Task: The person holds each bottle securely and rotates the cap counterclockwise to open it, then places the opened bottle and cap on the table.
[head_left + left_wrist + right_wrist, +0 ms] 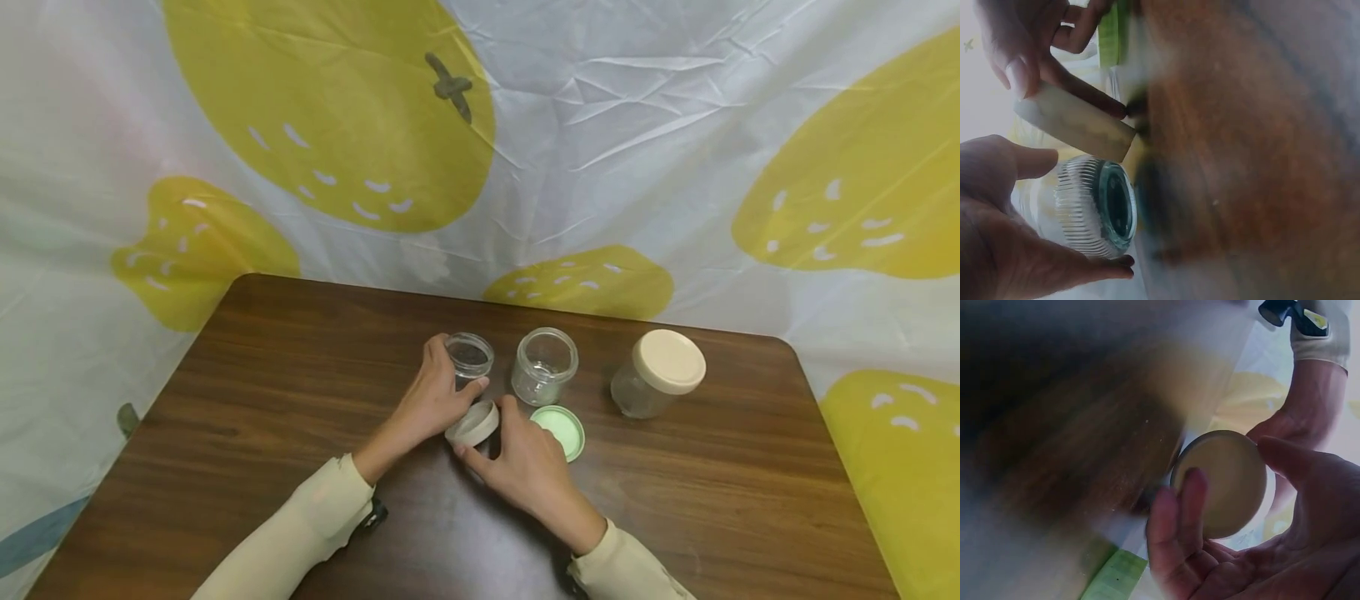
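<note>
My left hand (437, 392) holds a small clear jar (472, 365) with its thumb on one side and fingers on the other. Ribbing shows on the jar's wall in the left wrist view, and its mouth is uncovered in the head view. A whitish round lid (476, 427) is gripped by its edge in my right hand (531, 465), tilted just in front of the jar. The right wrist view shows the lid's flat face (1229, 487) between thumb and fingers. Close beside the right hand lies a light green lid (561, 430) on the table.
A second clear jar (542, 385), uncovered, stands just right of the held one. Farther right is a taller clear jar (637, 392) under a cream lid (671, 362). The brown table (300, 367) meets a patterned curtain (585, 183) at its back edge.
</note>
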Available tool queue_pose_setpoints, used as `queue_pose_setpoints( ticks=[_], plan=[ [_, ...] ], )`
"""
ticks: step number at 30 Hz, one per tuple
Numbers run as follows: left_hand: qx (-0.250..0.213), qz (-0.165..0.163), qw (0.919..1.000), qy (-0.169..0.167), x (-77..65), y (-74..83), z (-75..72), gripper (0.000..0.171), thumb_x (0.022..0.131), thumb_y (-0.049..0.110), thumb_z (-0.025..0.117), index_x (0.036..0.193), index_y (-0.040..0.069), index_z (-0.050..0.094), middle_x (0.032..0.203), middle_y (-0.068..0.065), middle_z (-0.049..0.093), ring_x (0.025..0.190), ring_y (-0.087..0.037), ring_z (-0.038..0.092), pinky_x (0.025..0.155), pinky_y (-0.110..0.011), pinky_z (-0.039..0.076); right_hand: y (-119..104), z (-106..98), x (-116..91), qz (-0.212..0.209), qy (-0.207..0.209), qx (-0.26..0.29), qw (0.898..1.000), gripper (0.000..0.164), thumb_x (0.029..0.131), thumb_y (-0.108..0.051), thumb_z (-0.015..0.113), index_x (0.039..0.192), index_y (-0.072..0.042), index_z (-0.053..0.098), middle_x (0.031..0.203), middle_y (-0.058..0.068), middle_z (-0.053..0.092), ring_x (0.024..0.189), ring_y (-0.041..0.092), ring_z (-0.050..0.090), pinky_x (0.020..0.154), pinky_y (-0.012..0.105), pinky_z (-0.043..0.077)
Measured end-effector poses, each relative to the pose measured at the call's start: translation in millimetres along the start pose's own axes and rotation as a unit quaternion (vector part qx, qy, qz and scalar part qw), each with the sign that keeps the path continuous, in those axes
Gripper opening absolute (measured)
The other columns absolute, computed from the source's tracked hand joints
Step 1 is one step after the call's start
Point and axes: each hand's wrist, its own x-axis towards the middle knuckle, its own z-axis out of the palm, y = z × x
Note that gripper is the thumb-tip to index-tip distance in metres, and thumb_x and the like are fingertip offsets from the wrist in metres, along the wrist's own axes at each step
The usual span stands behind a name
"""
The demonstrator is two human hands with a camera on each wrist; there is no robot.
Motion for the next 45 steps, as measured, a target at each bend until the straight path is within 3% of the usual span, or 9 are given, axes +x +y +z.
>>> queue_pose_setpoints(
  ticks=[7,13,18,24,36,45],
  plan=[
    [0.060,-0.018,0.9980,-0.006,0.1,0.5,-6.5,0.088,0.095,0.033,0.078,0.153,-0.008,0.025,0.147,-0.033,0.046,0.125,-0.047,0.063,0.101,-0.056,0.055,-2,0,3,-0.002,0.008,-0.019,1.000,0.063,0.081,-0.061,0.083,0.116,-0.014,0.059,0.082,-0.001,0.063,0.066,0.019,0.058,0.055,0.036,0.041],
    [0.070,-0.034,0.9969,-0.012,-0.9,-2.1,-9.1,0.087,0.094,0.032,0.079,0.152,-0.005,0.026,0.147,-0.033,0.048,0.129,-0.047,0.061,0.102,-0.056,0.055,-1,1,4,-0.015,-0.013,-0.036,0.999,0.064,0.076,-0.057,0.088,0.113,-0.013,0.061,0.105,0.004,0.069,0.078,0.025,0.065,0.059,0.039,0.047],
    [0.074,-0.035,0.9965,-0.014,-2.6,-5.0,-8.4,0.088,0.093,0.030,0.081,0.152,-0.006,0.026,0.146,-0.034,0.048,0.126,-0.048,0.063,0.099,-0.057,0.056,0,3,6,-0.013,-0.033,-0.048,0.998,0.073,0.074,-0.055,0.091,0.124,-0.009,0.062,0.118,0.009,0.066,0.084,0.028,0.069,0.062,0.042,0.052],
    [0.080,-0.038,0.9960,-0.015,-3.1,-4.3,-9.8,0.088,0.093,0.031,0.080,0.152,-0.005,0.027,0.148,-0.034,0.048,0.126,-0.048,0.063,0.099,-0.058,0.056,1,6,7,-0.021,-0.039,-0.059,0.997,0.080,0.073,-0.054,0.093,0.133,-0.010,0.062,0.123,0.013,0.062,0.078,0.030,0.069,0.058,0.042,0.051],
    [0.103,-0.030,0.9939,-0.027,-4.6,-4.0,-11.2,0.089,0.095,0.031,0.078,0.155,-0.007,0.025,0.147,-0.034,0.048,0.121,-0.047,0.065,0.094,-0.056,0.058,2,8,6,-0.023,-0.060,-0.076,0.995,0.076,0.074,-0.050,0.094,0.128,-0.010,0.059,0.131,0.013,0.058,0.065,0.031,0.065,0.050,0.041,0.048],
    [0.113,-0.029,0.9928,-0.028,-4.2,-6.4,-12.2,0.093,0.095,0.037,0.078,0.157,-0.006,0.023,0.149,-0.034,0.047,0.124,-0.046,0.065,0.093,-0.055,0.059,-1,5,6,-0.022,-0.065,-0.075,0.995,0.081,0.072,-0.052,0.094,0.130,-0.008,0.060,0.126,0.013,0.058,0.068,0.031,0.066,0.052,0.042,0.049]
  ],
)
